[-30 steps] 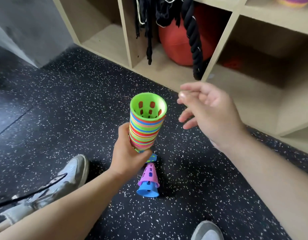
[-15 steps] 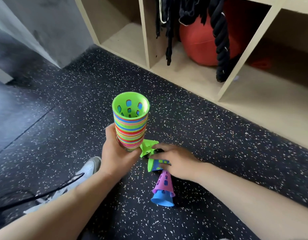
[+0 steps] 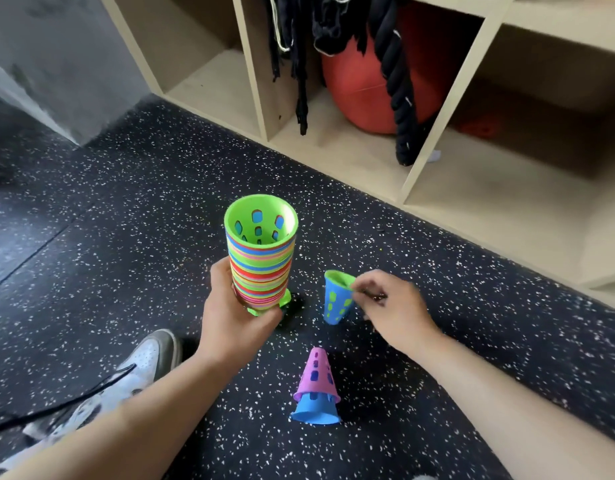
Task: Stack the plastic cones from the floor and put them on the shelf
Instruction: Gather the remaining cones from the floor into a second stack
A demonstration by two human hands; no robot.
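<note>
Smooth matt plastic cone stack (image 3: 261, 261), speckled rubbery floor (image 3: 126, 202), pale matt wood shelf (image 3: 472, 188), braided rope (image 3: 399, 81).

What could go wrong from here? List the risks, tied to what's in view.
1. The right hand pinches the blue cone only by its rim, wide end up; it could slip and drop.
2. The left hand grips the tall striped stack near its bottom, so it may tip.
3. The purple-and-blue pair on the floor could get overlooked.
</note>
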